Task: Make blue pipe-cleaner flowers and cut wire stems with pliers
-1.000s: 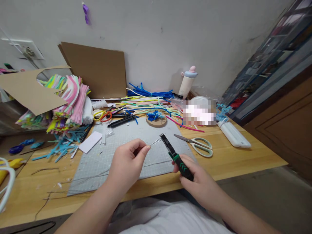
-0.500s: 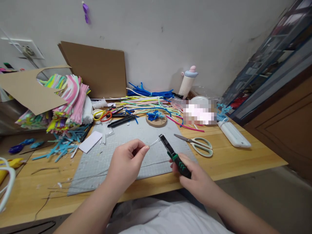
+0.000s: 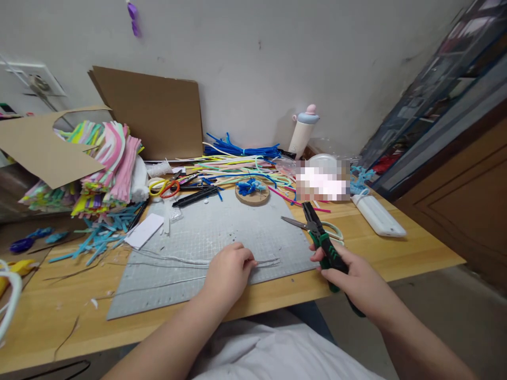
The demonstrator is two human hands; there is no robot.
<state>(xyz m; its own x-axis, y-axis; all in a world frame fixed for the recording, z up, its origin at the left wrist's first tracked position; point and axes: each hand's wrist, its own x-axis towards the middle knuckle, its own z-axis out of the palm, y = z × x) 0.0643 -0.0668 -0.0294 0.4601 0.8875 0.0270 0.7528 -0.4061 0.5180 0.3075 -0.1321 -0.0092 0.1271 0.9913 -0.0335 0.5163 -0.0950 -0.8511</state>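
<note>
My left hand (image 3: 232, 270) is low over the grey cutting mat (image 3: 198, 227), thumb and fingertips pinched on thin metal wires (image 3: 174, 258). Their ends stick out to the right of my fingertips, and their long parts trail left across the mat. Another wire (image 3: 158, 288) lies closer to the mat's front edge. In my right hand (image 3: 356, 272) is a pair of pliers (image 3: 315, 221) with black jaws and green-and-black handles. The jaws point up and away from me, apart from the wires. Behind the pliers lie scissors (image 3: 293, 222) with pale handles, partly covered.
A round wooden disc (image 3: 253, 199) bears blue fuzzy pieces. Pipe cleaners (image 3: 237, 169) are heaped along the wall. Yellow-and-red scissors (image 3: 158, 187), a black pen-like tool (image 3: 196, 197) and a white card (image 3: 144, 231) lie left. A white device (image 3: 379, 215) and a bottle (image 3: 304, 132) stand right.
My left hand has come down and right with the wires, which now lie low over the mat. The pliers have moved right, off the wire ends they were at.
</note>
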